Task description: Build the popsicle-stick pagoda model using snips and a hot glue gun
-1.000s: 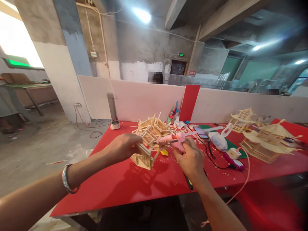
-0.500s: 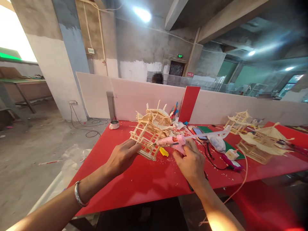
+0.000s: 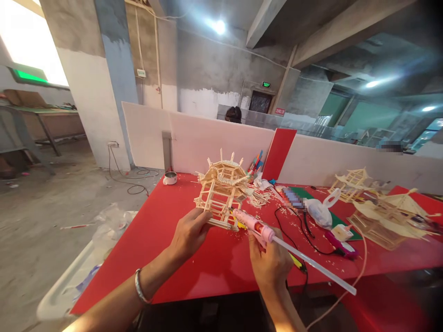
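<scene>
A pagoda model (image 3: 223,184) made of thin pale wooden sticks stands tilted over the red table, its ringed roof on top. My left hand (image 3: 190,230) is closed on the lower left corner of its frame. In my right hand (image 3: 273,258) is a pink hot glue gun (image 3: 254,223), gripped by its handle. The gun's tip is at the lower right bars of the model; whether it touches them I cannot tell. A long clear glue stick (image 3: 318,267) sticks out of its back end. Behind the tip, a yellow object (image 3: 241,226) is partly hidden.
On the red table (image 3: 166,272) are loose sticks (image 3: 259,196), a phone (image 3: 293,197), a plastic bag (image 3: 318,212), a purple power strip (image 3: 341,244) with cords and a metal cup (image 3: 170,178). Other stick models (image 3: 387,216) stand right. A white partition (image 3: 214,143) runs along the back.
The glue gun has swung round, so its glue stick now points down to the right instead of up. The pagoda model has turned and stands more upright. My view has shifted slightly left.
</scene>
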The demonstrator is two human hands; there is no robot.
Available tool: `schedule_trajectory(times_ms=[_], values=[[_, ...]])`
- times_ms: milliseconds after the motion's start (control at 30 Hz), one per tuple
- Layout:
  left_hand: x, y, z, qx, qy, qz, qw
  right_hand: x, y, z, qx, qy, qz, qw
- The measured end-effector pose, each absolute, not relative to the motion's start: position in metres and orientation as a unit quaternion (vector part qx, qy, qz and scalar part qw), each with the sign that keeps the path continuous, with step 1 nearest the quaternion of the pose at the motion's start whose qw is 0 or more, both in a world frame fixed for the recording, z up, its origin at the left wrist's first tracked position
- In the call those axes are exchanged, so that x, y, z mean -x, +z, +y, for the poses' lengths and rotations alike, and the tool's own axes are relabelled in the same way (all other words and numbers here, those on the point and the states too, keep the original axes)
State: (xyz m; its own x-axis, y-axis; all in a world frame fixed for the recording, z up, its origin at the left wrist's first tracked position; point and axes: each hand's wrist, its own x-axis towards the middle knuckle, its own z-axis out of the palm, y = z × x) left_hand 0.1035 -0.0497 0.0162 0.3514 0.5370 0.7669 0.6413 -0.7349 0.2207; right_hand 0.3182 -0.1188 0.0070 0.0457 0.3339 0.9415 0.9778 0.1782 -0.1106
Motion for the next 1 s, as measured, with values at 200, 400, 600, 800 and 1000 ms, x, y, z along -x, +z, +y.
schedule_trajectory(times_ms=[200, 400, 600, 800, 1000], values=[[-0.110, 0.005, -0.047, 0.795, -0.473, -0.379, 0.033, -0.313, -0.006, -0.123, 0.550, -0.286, -0.616, 0.486], [-0.117, -0.004, -0.044, 0.775, -0.493, -0.396, -0.009, -0.316, -0.010, -0.123, 0.565, -0.273, -0.597, 0.499], [-0.121, -0.020, -0.040, 0.761, -0.521, -0.385, 0.009, -0.315, -0.008, -0.121, 0.585, -0.152, -0.575, 0.551], [-0.122, -0.038, -0.034, 0.743, -0.572, -0.346, 0.040, -0.311, -0.001, -0.121, 0.627, 0.033, -0.530, 0.570], [-0.118, -0.048, -0.037, 0.751, -0.562, -0.344, 0.045, -0.305, -0.001, -0.114, 0.630, 0.109, -0.543, 0.544]])
